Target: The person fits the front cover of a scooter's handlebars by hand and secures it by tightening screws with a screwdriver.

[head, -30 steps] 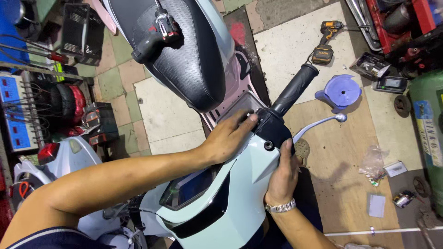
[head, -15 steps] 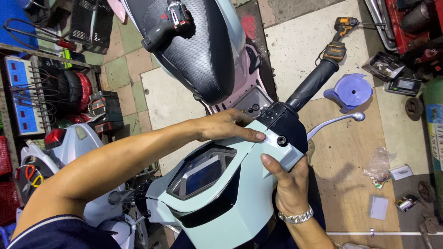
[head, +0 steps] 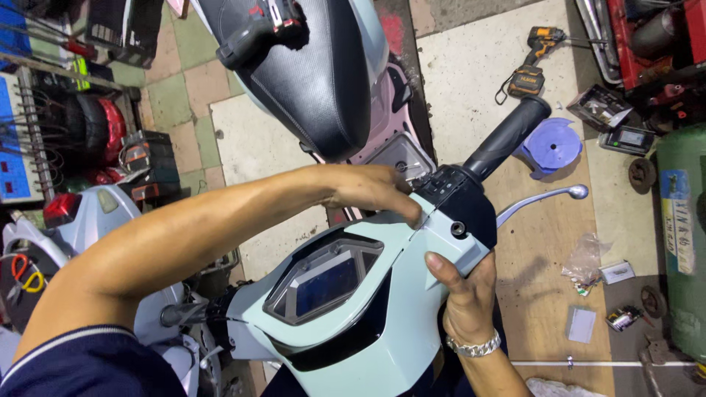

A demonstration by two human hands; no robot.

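A pale blue scooter handlebar cover (head: 382,294) with a dark display panel (head: 323,279) fills the lower middle of the head view. My left hand (head: 368,192) lies across the cover's top edge, fingers pressing near the black switch housing (head: 463,198). My right hand (head: 460,294), with a metal bracelet at the wrist, grips the cover's right end from below, thumb on its face. The black handlebar grip (head: 507,138) and silver brake lever (head: 540,200) stick out to the upper right. The black scooter seat (head: 316,81) lies beyond.
On the floor to the right sit a cordless drill (head: 533,59), a purple plastic stool (head: 551,145), small boxes and loose parts (head: 610,276), and a green tank (head: 680,235). Another pale scooter (head: 95,213) and tool racks (head: 29,140) stand at the left.
The view has shifted closer over the handlebar. My left hand slid along the cover's top edge toward the switch housing. My right hand moved down to the cover's right end.
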